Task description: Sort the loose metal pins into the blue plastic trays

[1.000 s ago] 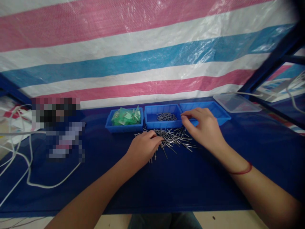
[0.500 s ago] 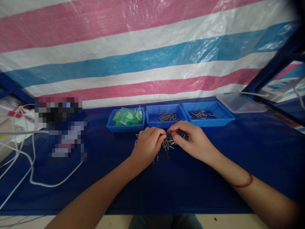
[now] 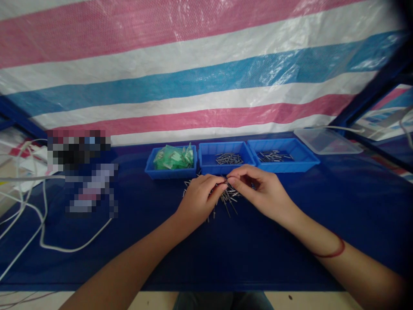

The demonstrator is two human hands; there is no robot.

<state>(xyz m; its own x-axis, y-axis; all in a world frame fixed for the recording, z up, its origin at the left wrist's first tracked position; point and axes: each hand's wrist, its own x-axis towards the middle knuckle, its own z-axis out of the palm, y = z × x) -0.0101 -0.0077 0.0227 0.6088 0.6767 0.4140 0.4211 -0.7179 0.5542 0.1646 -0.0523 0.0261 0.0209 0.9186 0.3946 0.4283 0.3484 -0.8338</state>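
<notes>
A loose pile of thin metal pins [image 3: 228, 198] lies on the blue tabletop, partly covered by both hands. My left hand [image 3: 202, 194] is closed in a pinch at the pile's left side. From the right, my right hand [image 3: 258, 187] pinches with thumb and forefinger, its fingertips almost meeting those of the left. Something small and dark shows between the fingertips, too small to name. Behind the hands, a middle blue bin [image 3: 206, 167] and a right blue bin [image 3: 290, 167] hold similar pins. The left blue bin [image 3: 171, 174] contains green plastic packets [image 3: 174, 157].
A clear plastic lid [image 3: 325, 141] lies at the back right of the blue table [image 3: 251, 258]. White cables [image 3: 64, 250] run over the left side, near blurred-out items. A striped sheet [image 3: 193, 86] hangs behind the bins.
Both hands stay nearly in place, with the fingertips slightly shifted above the pile. Some pins at the pile's front edge lie differently. The view has moved slightly.
</notes>
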